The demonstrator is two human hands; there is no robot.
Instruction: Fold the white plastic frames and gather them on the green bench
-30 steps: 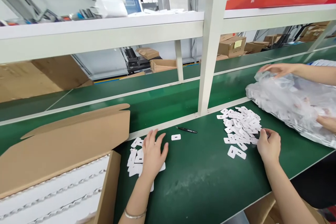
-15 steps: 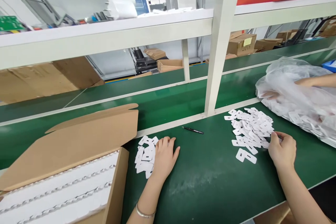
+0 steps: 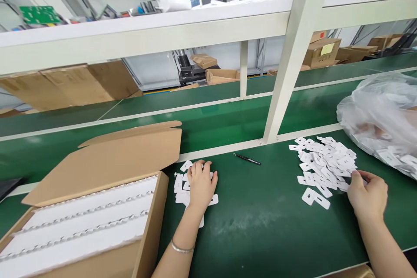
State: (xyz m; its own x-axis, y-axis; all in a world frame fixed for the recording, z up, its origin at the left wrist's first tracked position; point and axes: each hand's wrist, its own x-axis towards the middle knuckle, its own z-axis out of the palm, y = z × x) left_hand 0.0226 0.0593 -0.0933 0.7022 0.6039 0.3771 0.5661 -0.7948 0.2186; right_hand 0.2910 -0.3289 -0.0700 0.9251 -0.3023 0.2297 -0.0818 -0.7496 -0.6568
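My left hand (image 3: 201, 184) lies palm down with fingers spread over a small pile of flat white pieces (image 3: 179, 183), each with a cut-out, and hides part of it. My right hand (image 3: 369, 193) is at the right edge of a larger heap of the same white pieces (image 3: 329, 160), its thumb and fingers curled together. What it holds, if anything, is hidden. Two overlapping pieces (image 3: 321, 200) lie in front of the heap. Between the piles, further back, rests a black pen-like tool (image 3: 247, 159).
An open cardboard box (image 3: 159, 221) with white dividers stands at the left, its flap raised. At the right is a clear plastic bag (image 3: 371, 104) of white pieces, with a person's hand partly visible through it. A pale post (image 3: 286, 74) rises behind the green table (image 3: 260, 234).
The view has shifted, moving the scene rightward. My left hand has moved further over the small pile, and pieces now show to its right. The person's arm at the bag is less visible.
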